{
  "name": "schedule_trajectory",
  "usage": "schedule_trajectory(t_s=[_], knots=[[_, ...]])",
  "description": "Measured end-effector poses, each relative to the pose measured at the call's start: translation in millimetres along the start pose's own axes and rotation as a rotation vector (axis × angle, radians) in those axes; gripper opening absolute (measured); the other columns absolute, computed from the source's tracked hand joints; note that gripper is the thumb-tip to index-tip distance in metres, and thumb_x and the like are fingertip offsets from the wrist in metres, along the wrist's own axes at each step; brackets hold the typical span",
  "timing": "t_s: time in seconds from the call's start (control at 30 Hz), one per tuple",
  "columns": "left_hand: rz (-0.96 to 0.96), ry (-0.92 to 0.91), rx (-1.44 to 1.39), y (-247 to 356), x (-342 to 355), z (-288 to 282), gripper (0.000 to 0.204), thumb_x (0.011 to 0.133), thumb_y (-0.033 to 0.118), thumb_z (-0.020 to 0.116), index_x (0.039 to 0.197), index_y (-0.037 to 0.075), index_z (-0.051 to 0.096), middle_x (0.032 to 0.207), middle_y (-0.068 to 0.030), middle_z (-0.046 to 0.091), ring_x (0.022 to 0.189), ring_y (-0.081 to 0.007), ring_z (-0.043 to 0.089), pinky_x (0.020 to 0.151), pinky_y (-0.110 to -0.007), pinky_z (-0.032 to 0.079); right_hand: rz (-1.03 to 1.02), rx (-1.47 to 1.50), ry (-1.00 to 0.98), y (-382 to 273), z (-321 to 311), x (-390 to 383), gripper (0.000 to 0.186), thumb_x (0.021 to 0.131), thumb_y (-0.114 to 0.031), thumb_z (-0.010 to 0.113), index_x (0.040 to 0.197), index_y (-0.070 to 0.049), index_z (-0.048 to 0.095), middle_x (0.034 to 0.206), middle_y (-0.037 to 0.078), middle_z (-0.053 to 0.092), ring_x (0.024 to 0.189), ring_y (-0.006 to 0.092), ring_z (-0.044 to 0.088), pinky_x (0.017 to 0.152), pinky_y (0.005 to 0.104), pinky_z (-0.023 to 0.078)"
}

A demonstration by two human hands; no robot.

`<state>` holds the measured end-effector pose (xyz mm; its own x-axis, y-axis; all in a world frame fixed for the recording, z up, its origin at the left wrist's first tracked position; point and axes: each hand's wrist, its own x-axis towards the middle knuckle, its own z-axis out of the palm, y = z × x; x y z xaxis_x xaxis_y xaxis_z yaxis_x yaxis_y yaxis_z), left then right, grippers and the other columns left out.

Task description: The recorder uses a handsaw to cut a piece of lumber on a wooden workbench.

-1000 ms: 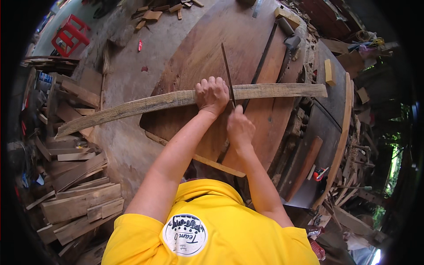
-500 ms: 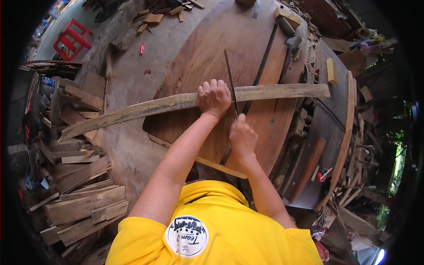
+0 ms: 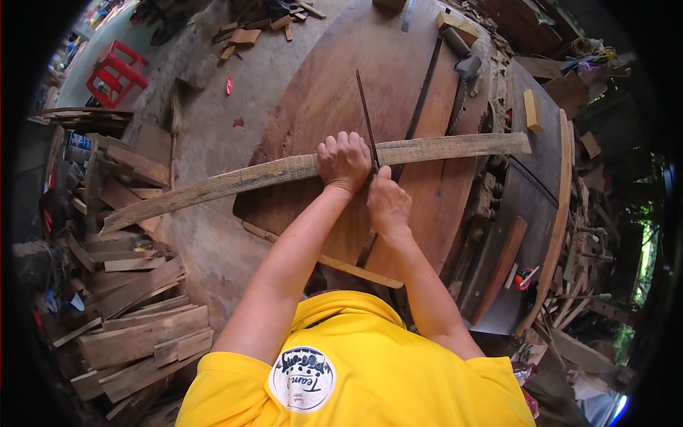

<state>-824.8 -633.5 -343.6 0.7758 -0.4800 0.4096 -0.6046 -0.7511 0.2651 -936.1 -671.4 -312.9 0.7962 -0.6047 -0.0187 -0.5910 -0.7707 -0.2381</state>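
A long, slightly curved wooden plank (image 3: 274,171) lies across the brown wooden worktop (image 3: 320,92), its left end jutting past the worktop over the floor. My left hand (image 3: 344,165) is closed over the plank near its middle, fingers wrapped on the far edge. Just right of those knuckles, a narrow dark handsaw (image 3: 367,117) crosses the plank, its blade pointing away from me. My right hand (image 3: 389,203) grips the saw at its near end, close to the plank's near edge; the handle is hidden inside the fist.
Piled offcuts (image 3: 146,334) fill the lower left. A red plastic stool (image 3: 117,75) stands at the far left. A small wood block (image 3: 532,112) sits on the dark side bench to the right. Another wooden block (image 3: 457,27) lies at the worktop's far end.
My right hand has pushed forward, away from me, carrying the saw with it, so the blade tip reaches farther. My left hand stays on the plank.
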Motion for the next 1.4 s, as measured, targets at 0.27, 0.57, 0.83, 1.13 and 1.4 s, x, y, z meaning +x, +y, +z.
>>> schedule_trajectory(t_s=[0.27,0.57,0.83,1.13,1.4], knots=[[-0.005,0.004,-0.029,3,-4,-5,0.018,0.087,0.026,0.055,0.077,0.011,0.059,0.081,-0.0088,0.060,0.078,-0.0295,0.058,0.070,-0.044,0.043,0.048,0.046,-0.009,4,7,-10,0.016,0.096,-0.022,0.047,0.095,-0.006,0.045,0.070,0.022,0.066,0.068,0.0391,0.068,0.059,0.0509,0.054],[0.005,0.008,0.019,-2,-1,-4,0.019,0.087,0.027,0.055,0.077,0.011,0.059,0.079,-0.0081,0.059,0.079,-0.0281,0.058,0.070,-0.043,0.042,0.116,-0.010,-0.123,-3,-7,-30,0.006,0.091,-0.010,0.047,0.095,-0.005,0.047,0.072,0.020,0.067,0.069,0.0377,0.069,0.060,0.0476,0.056],[-0.001,0.011,0.027,-5,-2,-3,0.019,0.088,0.027,0.053,0.077,0.011,0.057,0.080,-0.0080,0.060,0.077,-0.0285,0.059,0.071,-0.043,0.044,0.111,0.027,-0.162,-6,-16,-29,0.008,0.089,-0.009,0.048,0.095,-0.004,0.047,0.074,0.022,0.068,0.072,0.0381,0.069,0.063,0.0479,0.056],[-0.003,-0.010,0.030,-4,-4,-3,0.019,0.089,0.026,0.053,0.078,0.011,0.059,0.081,-0.0070,0.060,0.078,-0.0280,0.058,0.071,-0.042,0.044,0.093,0.047,-0.148,-7,-17,-15,0.008,0.090,-0.010,0.048,0.095,-0.005,0.047,0.072,0.022,0.067,0.071,0.0398,0.069,0.064,0.0493,0.056],[0.027,0.008,0.020,1,-2,-1,0.018,0.087,0.027,0.054,0.078,0.011,0.057,0.080,-0.0079,0.058,0.077,-0.0282,0.057,0.070,-0.043,0.043,0.062,0.061,-0.106,-5,-12,9,0.009,0.090,-0.009,0.047,0.097,-0.004,0.047,0.078,0.023,0.068,0.073,0.0403,0.069,0.064,0.0507,0.055]])
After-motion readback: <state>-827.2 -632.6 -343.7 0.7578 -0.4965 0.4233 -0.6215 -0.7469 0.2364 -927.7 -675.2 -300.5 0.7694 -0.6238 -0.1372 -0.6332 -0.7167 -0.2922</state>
